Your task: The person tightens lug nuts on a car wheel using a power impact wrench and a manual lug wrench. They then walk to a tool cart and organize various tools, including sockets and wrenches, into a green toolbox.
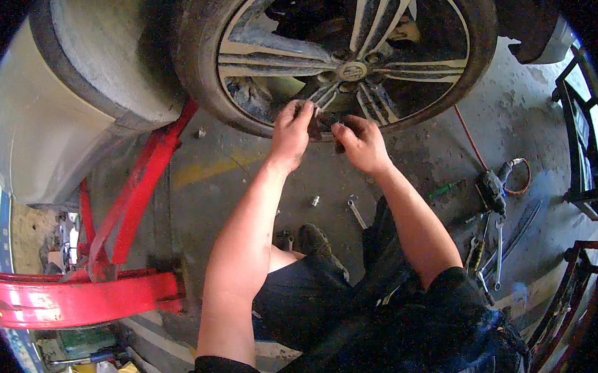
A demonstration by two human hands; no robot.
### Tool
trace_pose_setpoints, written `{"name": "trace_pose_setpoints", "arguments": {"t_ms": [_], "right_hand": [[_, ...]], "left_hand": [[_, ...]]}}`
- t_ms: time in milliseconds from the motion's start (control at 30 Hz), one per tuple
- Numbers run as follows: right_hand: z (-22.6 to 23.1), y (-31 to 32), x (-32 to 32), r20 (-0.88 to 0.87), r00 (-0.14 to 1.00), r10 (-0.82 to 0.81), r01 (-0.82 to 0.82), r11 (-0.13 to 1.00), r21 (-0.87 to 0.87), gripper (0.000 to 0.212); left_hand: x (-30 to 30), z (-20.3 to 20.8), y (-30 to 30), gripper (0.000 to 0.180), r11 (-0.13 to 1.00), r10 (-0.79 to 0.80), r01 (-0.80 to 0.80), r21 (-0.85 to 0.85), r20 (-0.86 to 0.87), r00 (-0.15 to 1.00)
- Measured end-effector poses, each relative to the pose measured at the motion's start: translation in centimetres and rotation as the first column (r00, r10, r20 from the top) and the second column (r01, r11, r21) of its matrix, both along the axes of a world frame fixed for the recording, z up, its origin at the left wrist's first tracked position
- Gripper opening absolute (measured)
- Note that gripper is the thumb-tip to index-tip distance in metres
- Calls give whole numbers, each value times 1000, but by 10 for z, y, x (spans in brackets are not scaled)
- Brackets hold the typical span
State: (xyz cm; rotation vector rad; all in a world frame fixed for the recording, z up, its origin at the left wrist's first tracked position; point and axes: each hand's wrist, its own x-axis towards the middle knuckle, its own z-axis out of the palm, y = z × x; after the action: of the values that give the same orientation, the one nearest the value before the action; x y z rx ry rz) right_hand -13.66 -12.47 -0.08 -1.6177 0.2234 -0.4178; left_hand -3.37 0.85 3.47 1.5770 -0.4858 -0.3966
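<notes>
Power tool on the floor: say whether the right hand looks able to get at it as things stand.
Probably yes: nothing visible blocks the way from the right hand to the power tool, though the hand is curled near the lower edge of the wheel.

Here are your arms, left (238, 253) and right (419, 216), both stretched forward and bare below dark sleeves (452, 290). Your left hand (292, 133) curls its fingers, thumb pointing ahead; near it, your right hand (363, 144) turns inward, fingers bent, thumb toward the left, fingertips darkened.
</notes>
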Motion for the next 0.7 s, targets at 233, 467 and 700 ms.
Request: {"name": "trace_pose_setpoints", "arguments": {"t_ms": [233,467,700], "right_hand": [[-20,-13,-6,-34,985,171,-166,979,122,34],[-25,5,-19,40,996,78,-85,973,215,29],[-15,-11,-16,-71,972,223,-216,971,102,32]], "left_hand": [[6,2,8,16,979,-162,155,135,46,986],[-2,-21,10,16,995,-89,86,51,75,993],[1,-15,10,20,978,-188,180,102,77,979]]}}
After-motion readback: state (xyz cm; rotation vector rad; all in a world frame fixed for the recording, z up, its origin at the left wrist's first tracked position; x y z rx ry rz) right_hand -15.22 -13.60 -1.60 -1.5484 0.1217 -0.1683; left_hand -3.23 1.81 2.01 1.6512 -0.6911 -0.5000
